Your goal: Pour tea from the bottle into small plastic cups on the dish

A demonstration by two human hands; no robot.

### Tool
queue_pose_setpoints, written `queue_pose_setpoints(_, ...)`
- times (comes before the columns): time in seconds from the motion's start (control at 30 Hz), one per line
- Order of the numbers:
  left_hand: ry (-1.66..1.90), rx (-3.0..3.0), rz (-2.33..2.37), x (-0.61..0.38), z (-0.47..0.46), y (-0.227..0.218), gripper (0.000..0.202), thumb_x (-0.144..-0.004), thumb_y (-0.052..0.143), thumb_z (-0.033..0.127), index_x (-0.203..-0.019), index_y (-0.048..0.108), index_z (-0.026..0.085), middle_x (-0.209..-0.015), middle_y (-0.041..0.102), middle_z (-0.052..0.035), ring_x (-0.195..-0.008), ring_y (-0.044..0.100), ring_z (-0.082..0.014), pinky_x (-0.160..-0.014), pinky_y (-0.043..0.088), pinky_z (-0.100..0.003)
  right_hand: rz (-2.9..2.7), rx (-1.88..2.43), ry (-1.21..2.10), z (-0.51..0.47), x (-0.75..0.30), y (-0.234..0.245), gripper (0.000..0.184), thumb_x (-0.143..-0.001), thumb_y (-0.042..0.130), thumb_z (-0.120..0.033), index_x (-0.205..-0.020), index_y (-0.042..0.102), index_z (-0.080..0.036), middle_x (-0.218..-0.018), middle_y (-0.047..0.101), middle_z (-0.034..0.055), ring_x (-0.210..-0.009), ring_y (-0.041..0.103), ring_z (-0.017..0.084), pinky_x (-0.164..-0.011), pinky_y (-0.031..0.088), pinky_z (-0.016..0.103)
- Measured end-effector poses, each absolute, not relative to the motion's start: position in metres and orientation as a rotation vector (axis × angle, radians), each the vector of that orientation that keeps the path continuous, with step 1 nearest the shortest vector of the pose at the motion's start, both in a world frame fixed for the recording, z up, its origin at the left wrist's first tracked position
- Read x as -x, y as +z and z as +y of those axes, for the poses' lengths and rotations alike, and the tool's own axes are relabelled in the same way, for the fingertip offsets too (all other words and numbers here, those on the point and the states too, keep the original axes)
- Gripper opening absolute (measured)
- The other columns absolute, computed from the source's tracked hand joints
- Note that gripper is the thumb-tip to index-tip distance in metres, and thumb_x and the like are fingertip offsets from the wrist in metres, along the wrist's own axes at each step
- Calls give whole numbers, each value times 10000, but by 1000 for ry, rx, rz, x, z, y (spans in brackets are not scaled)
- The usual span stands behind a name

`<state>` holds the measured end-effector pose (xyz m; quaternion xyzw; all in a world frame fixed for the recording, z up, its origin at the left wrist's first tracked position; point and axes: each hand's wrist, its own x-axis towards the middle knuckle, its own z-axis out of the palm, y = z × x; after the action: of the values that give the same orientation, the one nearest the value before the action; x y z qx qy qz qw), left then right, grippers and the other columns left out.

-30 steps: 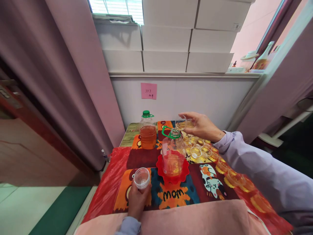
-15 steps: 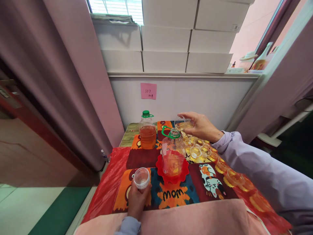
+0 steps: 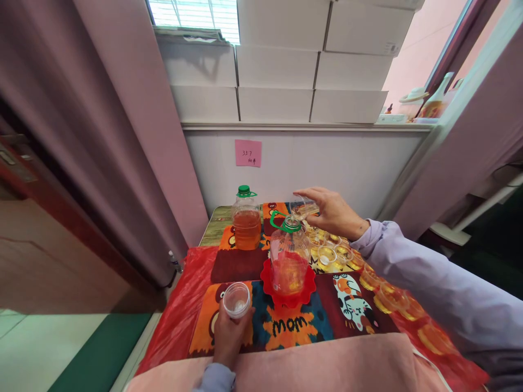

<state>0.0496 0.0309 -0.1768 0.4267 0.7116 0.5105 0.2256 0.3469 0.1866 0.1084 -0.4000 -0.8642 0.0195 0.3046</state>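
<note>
My right hand [image 3: 333,212] grips a small clear cup [image 3: 303,207] of yellow liquid, tipped toward the open mouth of a clear plastic jug [image 3: 289,256] with a green neck ring. The jug stands on a red scalloped tray [image 3: 288,296] and holds a little orange liquid. My left hand [image 3: 229,332] is wrapped round an empty clear cup [image 3: 236,299] near the table's front left. A second jug [image 3: 246,220] with a green cap, half full of orange liquid, stands behind.
Several small cups of yellow liquid [image 3: 339,253] crowd the table's right side, on a colourful patterned cloth [image 3: 294,326] over red plastic. White boxes [image 3: 281,65] are stacked on the ledge behind; a pink note [image 3: 248,153] is stuck to the wall. Curtains hang left and right.
My right hand has tilted its cup further over the jug's mouth. My left hand with the empty cup has barely moved.
</note>
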Motion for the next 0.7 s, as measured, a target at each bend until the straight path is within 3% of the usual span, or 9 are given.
queue_pose_setpoints(0.47, 1377, -1213, 1984, -47, 31, -184, 606, -645, 809, 640, -1047, 644, 218, -961, 803, -135, -966, 780, -371, -873, 604, -477, -2363, 981, -116, 188, -342, 110, 678, -739, 690, -67, -1398, 706, -223, -1356, 761, 127, -1240, 710, 326, -1113, 536, 501)
queue_pose_setpoints(0.7, 1357, -1185, 1983, -49, 30, -179, 631, -636, 811, 626, -1086, 638, 219, -989, 814, -126, -963, 786, -361, -865, 605, -470, -2422, 868, -349, 188, -342, 107, 635, -822, 636, -67, -1435, 678, -228, -1431, 726, 121, -1348, 651, 316, -1201, 443, 563)
